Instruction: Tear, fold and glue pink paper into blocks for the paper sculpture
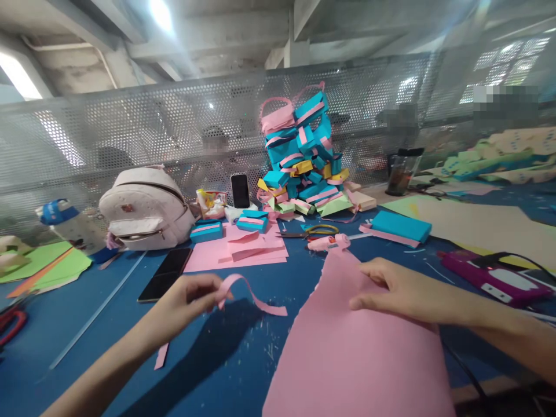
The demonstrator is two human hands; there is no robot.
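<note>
My left hand (197,294) pinches one end of a narrow pink paper strip (256,302), which curls over and trails to the right above the blue table. On the other side, my right hand (391,289) is closed on a large pink paper sheet (356,359), thumb on its face. The sheet's left edge looks uneven, and its lower part runs out of view. Just beyond the sheet's upper tip lies a pink glue gun (329,242). Another short pink strip (161,356) rests below my left forearm.
Yellow-handled scissors (319,231), a blue paper box (402,227) and a purple device (495,278) lie on the table. Further back stand a pile of blue and pink paper bags (299,150), a white backpack (145,208) and a bottle (80,229). A dark phone (167,273) lies left.
</note>
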